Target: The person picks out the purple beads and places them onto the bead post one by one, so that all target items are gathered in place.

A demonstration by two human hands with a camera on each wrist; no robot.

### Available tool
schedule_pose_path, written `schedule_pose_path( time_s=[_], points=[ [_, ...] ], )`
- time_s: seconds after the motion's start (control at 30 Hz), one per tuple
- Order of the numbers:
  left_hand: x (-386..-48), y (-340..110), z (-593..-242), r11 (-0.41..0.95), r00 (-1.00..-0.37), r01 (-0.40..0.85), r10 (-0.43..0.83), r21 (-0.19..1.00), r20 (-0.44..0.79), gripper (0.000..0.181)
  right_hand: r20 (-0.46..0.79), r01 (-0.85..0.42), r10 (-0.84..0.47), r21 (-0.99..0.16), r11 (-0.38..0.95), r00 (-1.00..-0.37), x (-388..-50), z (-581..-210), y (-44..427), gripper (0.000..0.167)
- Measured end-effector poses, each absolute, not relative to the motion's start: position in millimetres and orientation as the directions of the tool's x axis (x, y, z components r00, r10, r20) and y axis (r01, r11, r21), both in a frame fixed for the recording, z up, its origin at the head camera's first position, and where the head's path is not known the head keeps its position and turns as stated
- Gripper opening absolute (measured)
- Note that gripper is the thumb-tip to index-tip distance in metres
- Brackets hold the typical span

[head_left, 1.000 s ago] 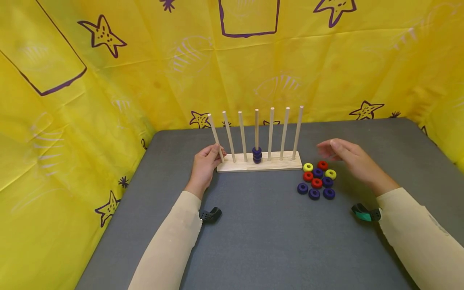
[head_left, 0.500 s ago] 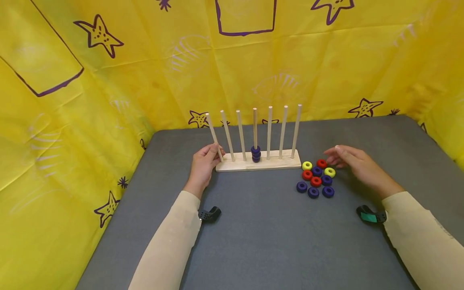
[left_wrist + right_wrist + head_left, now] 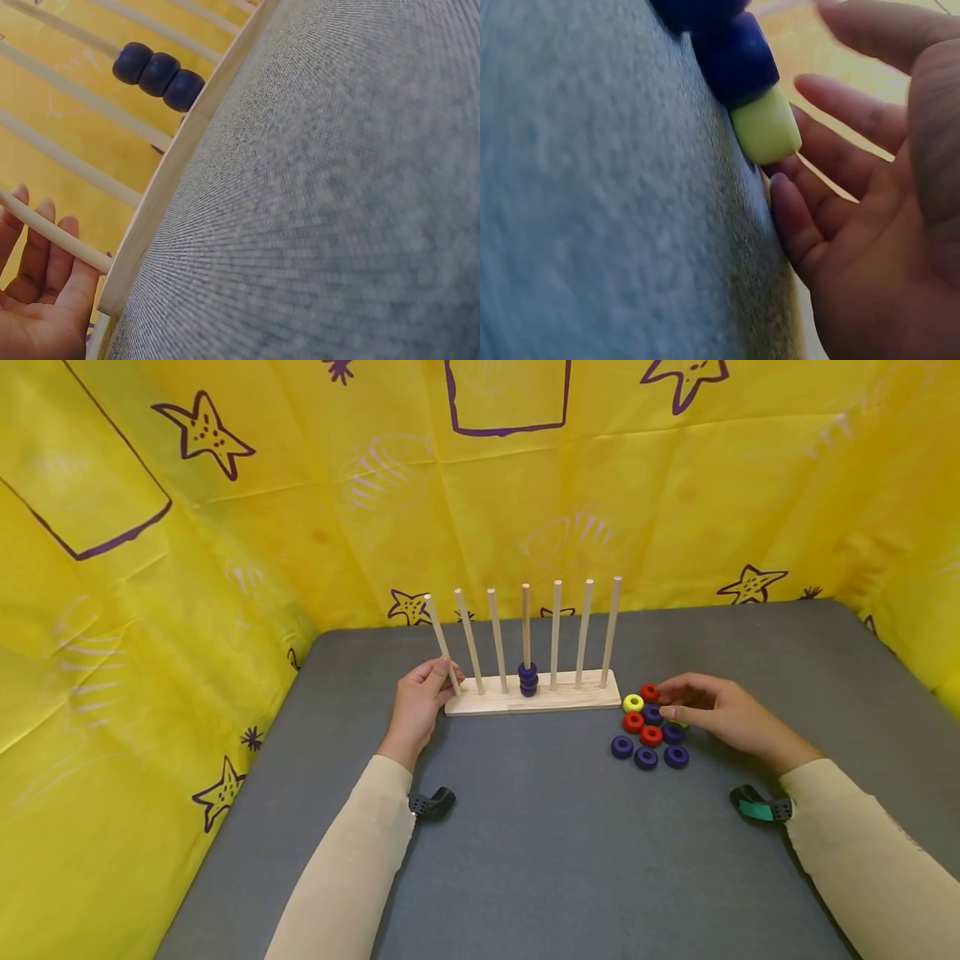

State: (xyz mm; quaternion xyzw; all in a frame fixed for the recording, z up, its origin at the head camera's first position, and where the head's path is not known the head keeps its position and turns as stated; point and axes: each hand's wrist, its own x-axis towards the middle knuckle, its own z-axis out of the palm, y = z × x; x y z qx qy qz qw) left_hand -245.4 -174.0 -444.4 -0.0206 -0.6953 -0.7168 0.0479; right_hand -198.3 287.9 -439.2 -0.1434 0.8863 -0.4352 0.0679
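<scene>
My left hand [image 3: 415, 706] grips the leftmost peg of the wooden rack [image 3: 491, 703] low down; the left wrist view shows the fingers [image 3: 63, 262] of that hand behind the peg [image 3: 52, 232]. Three dark blue rings [image 3: 528, 680] are stacked on the middle peg. Loose red, blue and yellow rings lie right of the rack. Over their right side my right hand [image 3: 723, 714] is held with parted, bent fingers, partly hiding a yellow ring. In the right wrist view, this hand [image 3: 877, 225] is beside a yellow ring [image 3: 767, 127], with no ring visibly gripped.
The other six pegs of the rack stand bare or ringed in a row. Grey cloth [image 3: 525, 843] covers the table, whose far edge meets a yellow patterned curtain [image 3: 315, 527]. Black bands sit at both wrists.
My right hand has come left and nearer, from beside the rings to over their right side. The rearmost red ring has shifted slightly left. My left hand keeps its grip.
</scene>
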Motion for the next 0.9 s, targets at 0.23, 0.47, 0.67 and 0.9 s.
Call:
schedule_pose_path(
  time_s=[0.23,0.47,0.67,0.9],
  points=[
    [-245.8,-173.2,-443.9,-0.022,-0.995,0.096,-0.042,0.995,0.095,0.053,0.018,-0.232,-0.337,-0.758,0.609,-0.942,-199.2,-443.9,279.2,0.037],
    [-245.2,-172.8,-442.9,-0.012,-0.994,0.099,-0.038,0.995,0.099,0.052,0.032,-0.238,-0.324,-0.750,0.618,-0.945,-199.1,-445.0,274.0,0.032],
    [-245.4,-172.8,-443.6,-0.021,-0.994,0.103,-0.042,0.995,0.102,0.053,0.070,-0.272,-0.331,-0.739,0.616,-0.941,-196.2,-444.0,269.0,0.028],
    [-244.9,-173.1,-443.7,-0.045,-0.994,0.108,-0.041,0.993,0.106,0.053,0.121,-0.309,-0.328,-0.728,0.613,-0.937,-194.5,-443.8,267.4,0.026]
  ],
)
